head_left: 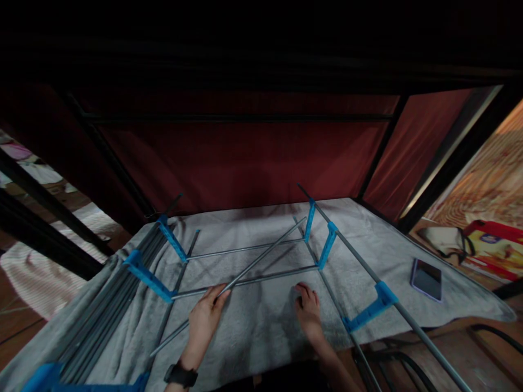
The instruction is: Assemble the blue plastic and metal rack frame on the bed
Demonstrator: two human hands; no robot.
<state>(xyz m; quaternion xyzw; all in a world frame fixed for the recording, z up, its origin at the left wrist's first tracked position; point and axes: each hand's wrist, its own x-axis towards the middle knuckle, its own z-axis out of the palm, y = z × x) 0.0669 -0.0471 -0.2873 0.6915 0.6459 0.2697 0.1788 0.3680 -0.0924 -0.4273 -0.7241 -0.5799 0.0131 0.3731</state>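
Note:
My left hand [207, 316], with a dark watch on its wrist, is closed around a loose grey metal tube [261, 253] that slants across the frame. The tube crosses over two thinner crossbars, the nearer crossbar [265, 278] and the farther crossbar [245, 250]. Blue plastic brackets, such as the left bracket [151, 277] and the right bracket [327, 247], join the crossbars to long side tubes. On the grey blanket [253, 332], just in front of the nearer crossbar, my right hand [308, 310] rests with loosely bent fingers, holding nothing visible.
Several grey tubes [110, 310] lie side by side at the left. A phone [426, 280] lies on the blanket at the right. Beyond it are a red and yellow package [496, 247] and a pale bag [441, 240]. Dark frame posts and a red panel [245, 163] stand behind.

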